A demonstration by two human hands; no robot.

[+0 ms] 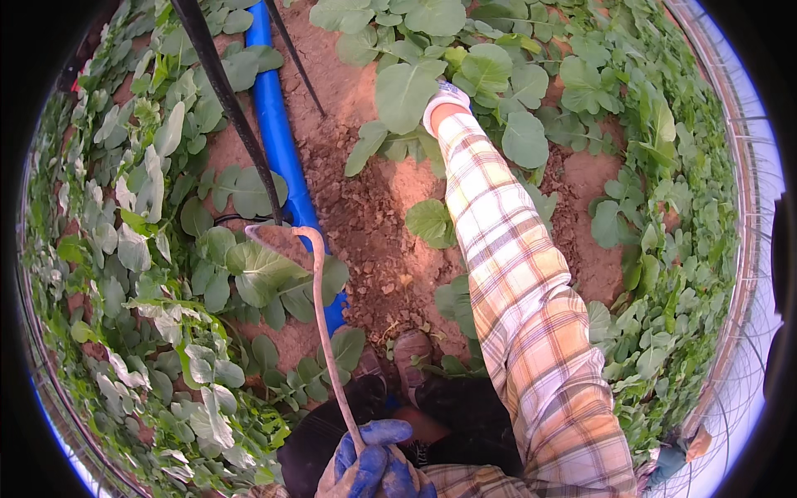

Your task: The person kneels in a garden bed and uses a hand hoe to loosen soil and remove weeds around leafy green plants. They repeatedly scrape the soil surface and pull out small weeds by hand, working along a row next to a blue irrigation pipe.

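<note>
My left hand (377,464), in a soiled blue-coated work glove, grips the lower end of a thin hand hoe (320,299) near my lap. The hoe's bent metal neck rises away from me and ends in a flat blade (274,241) above some leaves at the left. My right arm, in a plaid sleeve (510,249), reaches far forward. At its end my right hand (449,96), in a white and blue glove, is among broad green leaves (408,93) of a plant; its fingers are hidden by the foliage.
A blue hose (280,137) runs along the bare soil path (373,230), with a dark pole (230,99) slanting over it. Leafy plants (672,292) grow on both sides. My shoes (412,355) stand on the soil. A wire or mesh edge curves at the far right.
</note>
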